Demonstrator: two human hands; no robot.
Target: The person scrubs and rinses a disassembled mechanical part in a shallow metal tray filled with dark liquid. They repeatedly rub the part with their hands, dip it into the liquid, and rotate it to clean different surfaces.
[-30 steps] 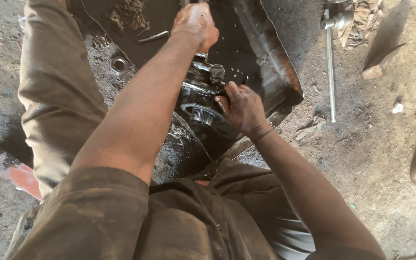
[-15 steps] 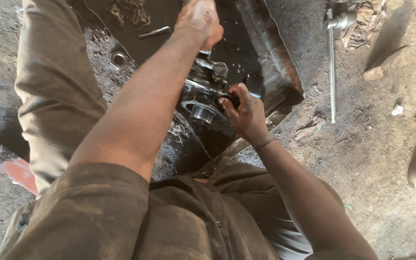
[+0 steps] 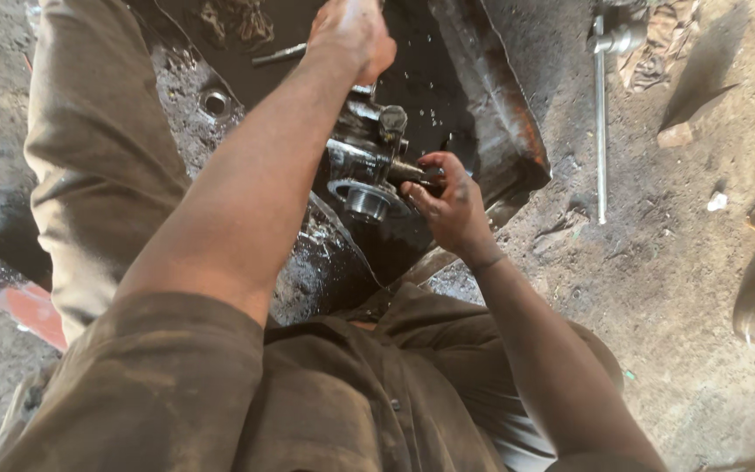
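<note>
R hand (image 3: 452,205), the nearer one, pinches a small dark bolt-like piece at the right flank of the greasy metal assembly (image 3: 364,170) in the black oil tray (image 3: 500,114), while L hand (image 3: 351,35) clamps its top end, long axis running away from the body.

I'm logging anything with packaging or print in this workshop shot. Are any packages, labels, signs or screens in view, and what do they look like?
None can be made out: no label, sign or screen shows.
Nearest thing to packaging: crumpled brown scrap, top right on the dirt floor by the long metal wrench; too unclear to say what it is.
</note>
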